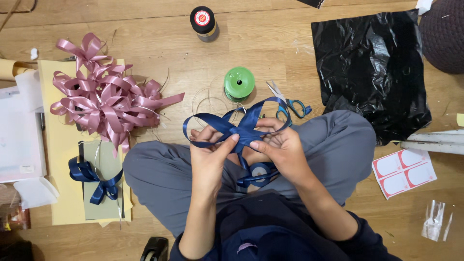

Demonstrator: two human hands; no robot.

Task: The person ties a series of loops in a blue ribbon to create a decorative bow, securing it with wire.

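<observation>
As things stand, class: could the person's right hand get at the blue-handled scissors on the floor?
Probably yes. The scissors lie just beyond the right hand, with bare floor between, but that hand and the left hand are both pinching the navy ribbon, so it would have to let go first.

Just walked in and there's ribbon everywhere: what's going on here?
A person sits cross-legged on a wooden floor, both hands pinching loops of navy ribbon into a bow shape: left hand, right hand. A pile of pink ribbon bows lies to their left, beside a finished navy bow. A green spool and scissors lie just ahead.
</observation>
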